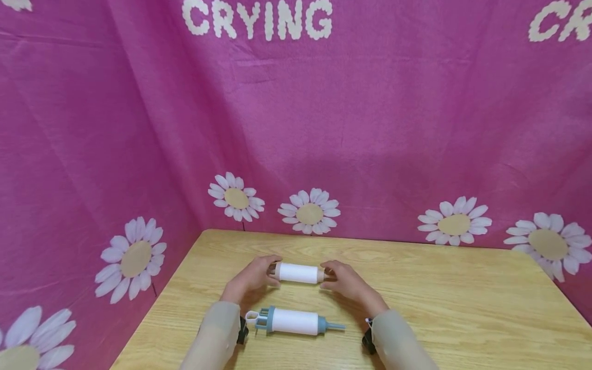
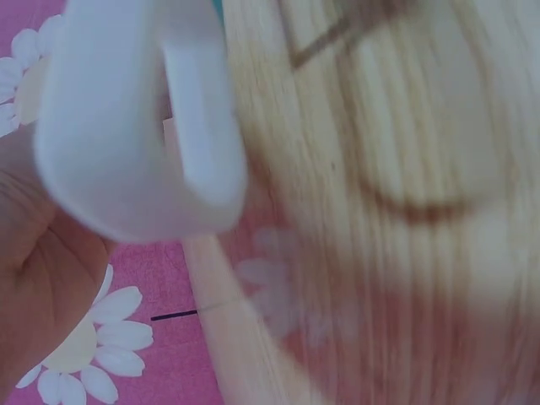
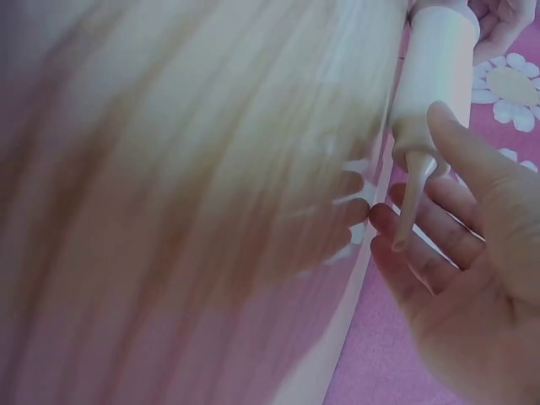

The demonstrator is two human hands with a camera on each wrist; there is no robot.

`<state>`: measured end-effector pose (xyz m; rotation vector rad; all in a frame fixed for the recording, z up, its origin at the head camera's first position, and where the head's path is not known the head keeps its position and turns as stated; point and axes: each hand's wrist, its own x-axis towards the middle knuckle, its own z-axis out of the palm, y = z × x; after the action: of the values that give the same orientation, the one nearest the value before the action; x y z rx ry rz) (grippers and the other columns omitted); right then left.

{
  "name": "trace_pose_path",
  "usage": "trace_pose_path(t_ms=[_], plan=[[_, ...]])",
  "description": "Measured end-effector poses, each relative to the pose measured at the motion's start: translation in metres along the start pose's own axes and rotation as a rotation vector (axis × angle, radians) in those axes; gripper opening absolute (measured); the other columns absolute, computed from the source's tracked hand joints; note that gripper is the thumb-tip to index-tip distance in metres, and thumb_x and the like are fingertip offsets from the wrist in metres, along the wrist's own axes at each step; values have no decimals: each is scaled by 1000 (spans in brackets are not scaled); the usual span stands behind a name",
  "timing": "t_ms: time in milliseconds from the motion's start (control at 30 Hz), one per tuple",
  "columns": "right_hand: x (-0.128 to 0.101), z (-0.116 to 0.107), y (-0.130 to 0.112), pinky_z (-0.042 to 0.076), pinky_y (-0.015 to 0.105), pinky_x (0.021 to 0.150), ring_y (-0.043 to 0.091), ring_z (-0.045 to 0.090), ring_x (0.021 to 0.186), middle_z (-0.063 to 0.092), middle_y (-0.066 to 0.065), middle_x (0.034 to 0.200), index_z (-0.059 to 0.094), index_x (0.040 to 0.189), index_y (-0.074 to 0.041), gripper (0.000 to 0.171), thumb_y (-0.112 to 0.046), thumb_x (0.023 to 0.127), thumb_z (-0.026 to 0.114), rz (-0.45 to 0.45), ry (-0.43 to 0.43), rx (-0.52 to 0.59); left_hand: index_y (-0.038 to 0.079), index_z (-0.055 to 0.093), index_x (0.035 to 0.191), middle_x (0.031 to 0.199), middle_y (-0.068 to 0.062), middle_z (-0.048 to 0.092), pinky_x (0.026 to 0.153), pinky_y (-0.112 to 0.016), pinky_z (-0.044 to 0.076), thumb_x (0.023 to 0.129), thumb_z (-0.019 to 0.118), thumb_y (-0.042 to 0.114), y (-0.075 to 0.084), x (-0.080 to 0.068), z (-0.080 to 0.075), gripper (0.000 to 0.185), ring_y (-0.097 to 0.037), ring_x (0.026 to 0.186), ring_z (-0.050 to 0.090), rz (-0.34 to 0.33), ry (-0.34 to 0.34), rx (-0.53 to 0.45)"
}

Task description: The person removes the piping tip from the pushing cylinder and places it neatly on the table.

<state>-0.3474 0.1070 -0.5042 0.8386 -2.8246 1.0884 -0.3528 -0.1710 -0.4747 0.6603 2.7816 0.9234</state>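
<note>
A syringe-shaped tool point(image 1: 298, 273) with a white barrel and beige ends lies crosswise on the wooden table. At its left end, my left hand point(image 1: 252, 277) has its thumb and fingers spread around the end piece. My right hand point(image 1: 348, 280) is around the nozzle end. In the right wrist view, the right fingers are loosely bent behind the thin beige nozzle point(image 3: 409, 202), with the thumb beside the barrel. Nearer to me lies a similar tool point(image 1: 296, 322) with teal ends. Its white ring handle point(image 2: 139, 202) covers part of the left hand in the left wrist view.
The light wooden table point(image 1: 462, 303) has a glossy top that reflects the hands. A pink cloth point(image 1: 370, 128) with white daisies and lettering hangs along its back and left sides. Dark wrist cameras sit below both sleeves.
</note>
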Motion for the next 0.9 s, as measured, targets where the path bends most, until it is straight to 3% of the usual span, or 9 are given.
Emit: trace_pose_path(t_ms=[167, 300, 600, 900], plan=[[5, 3, 0, 54, 31, 81, 16, 63, 90, 71, 8, 98, 68, 104, -3, 23, -15, 86, 74, 4, 23, -4, -6, 54, 131, 125, -20, 65, 100, -44, 52, 80, 78, 2, -3, 1, 0, 56, -30, 114, 63, 17, 10, -5], [7, 4, 1, 51, 26, 75, 12, 61, 84, 71, 4, 90, 69, 97, -7, 13, -15, 88, 72, 13, 36, -6, -4, 57, 129, 123, -17, 66, 98, -43, 53, 81, 78, 5, -6, 1, 0, 53, -27, 111, 64, 31, 8, 9], [1, -1, -1, 56, 27, 78, 19, 66, 88, 73, 9, 96, 69, 105, -4, 20, -14, 87, 72, -8, 84, 54, 4, 57, 133, 126, -12, 65, 99, -45, 52, 84, 76, 9, -2, -6, -8, 52, -26, 112, 63, 18, 23, -79], [-3, -15, -14, 58, 35, 84, 23, 68, 97, 74, 10, 104, 69, 108, -7, 21, -15, 88, 72, 47, 140, 136, 9, 59, 133, 128, -11, 66, 100, -46, 51, 83, 77, 14, 10, -10, -19, 53, -24, 112, 62, 44, 88, -66]])
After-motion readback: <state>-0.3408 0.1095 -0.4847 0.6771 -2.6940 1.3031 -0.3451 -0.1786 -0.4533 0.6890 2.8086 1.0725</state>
